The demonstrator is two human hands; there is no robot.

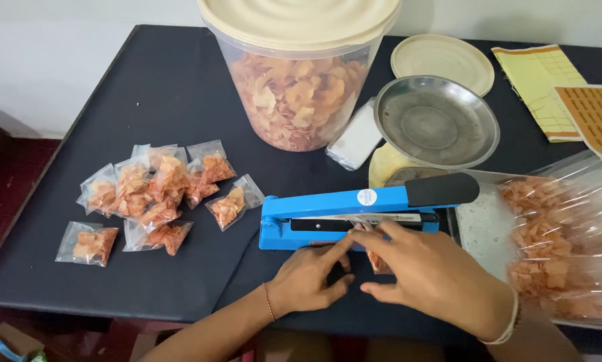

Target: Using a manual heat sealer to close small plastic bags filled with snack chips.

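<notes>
A blue heat sealer [354, 209] with a black handle lies across the middle of the dark table [146, 87], its arm slightly raised. Both hands hold a small clear packet of orange chips [379, 263] at the sealer's jaw. My left hand [311, 275] pinches the packet's left side, index finger stretched toward the jaw. My right hand [425, 268] covers the packet from the right, fingers on its top edge. Most of the packet is hidden under my hands.
Several sealed chip packets [154, 191] lie in a pile at the left. A large lidded tub of chips [297, 74] stands behind, beside a steel scale pan [436, 121], a cream lid [442, 62] and sticker sheets [569, 94]. A big open bag of chips [562, 245] sits right.
</notes>
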